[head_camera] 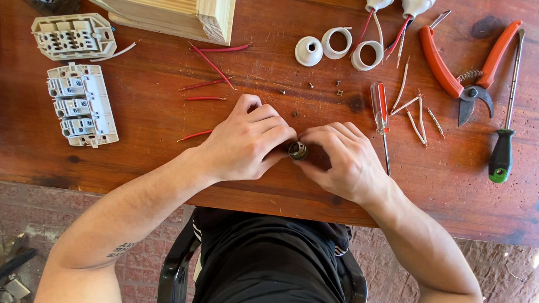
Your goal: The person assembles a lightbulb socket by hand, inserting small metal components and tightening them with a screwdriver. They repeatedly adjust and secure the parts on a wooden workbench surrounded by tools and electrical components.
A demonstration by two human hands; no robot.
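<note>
Both hands meet at the middle of the reddish wooden desk (149, 122), the left hand (245, 141) and right hand (342, 158) each with a grip pinching a small round brass-coloured fitting (298, 150). Fingers hide most of it. At three o'clock lies a red-handled screwdriver (380, 114).

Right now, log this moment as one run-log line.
left hand: grips small metal fitting | right hand: grips same fitting | nearby: red-handled screwdriver, red wire pieces | surface: wooden table

A home workbench for electrical repair: worn wooden table (160, 159) with pliers (467, 69), screwdrivers (381, 117), switch modules (81, 104), brick floor (12, 219)
</note>
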